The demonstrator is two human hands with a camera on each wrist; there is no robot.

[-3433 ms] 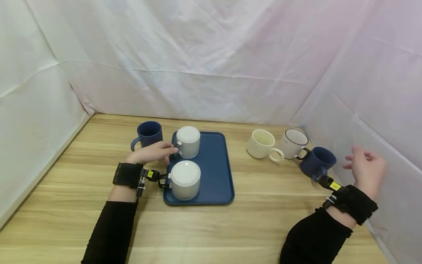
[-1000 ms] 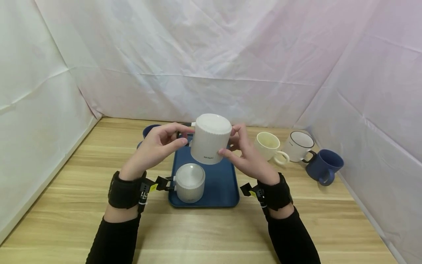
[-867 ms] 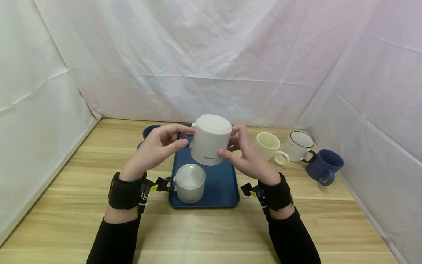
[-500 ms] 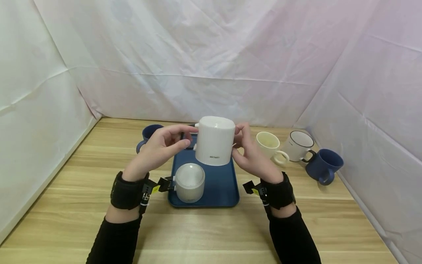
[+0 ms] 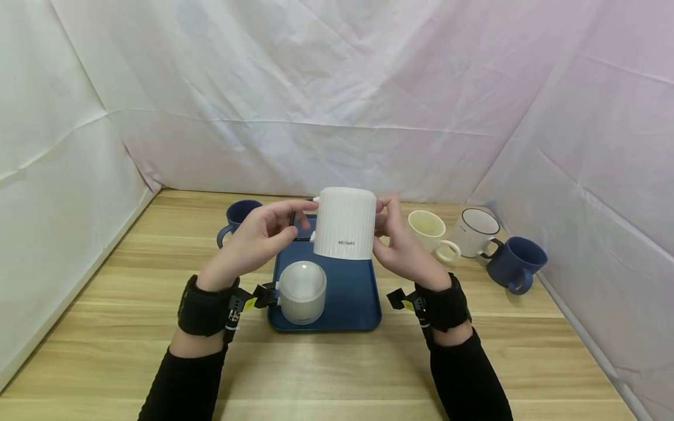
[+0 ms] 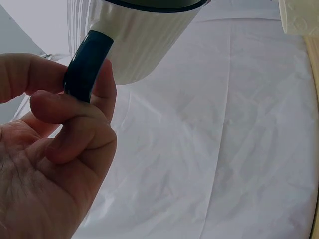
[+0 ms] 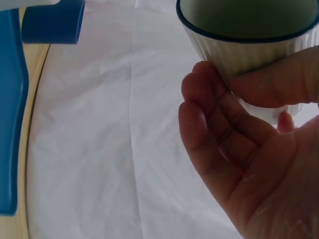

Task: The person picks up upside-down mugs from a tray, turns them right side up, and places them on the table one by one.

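Wooden table; creased white sheets draped behind, both sides.

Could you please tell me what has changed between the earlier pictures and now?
The ribbed white mug left the blue tray. The left hand pinches its handle, and the right hand came over to grip its side. They hold it upside down above the tray. The other mugs stayed put.

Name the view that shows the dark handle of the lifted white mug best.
The left wrist view: the dark handle fills the frame, pinched by the left hand. The head view shows only a sliver of it behind that hand's fingers beside the white mug. The right wrist view shows the mug's rim and ribbed wall, no handle.
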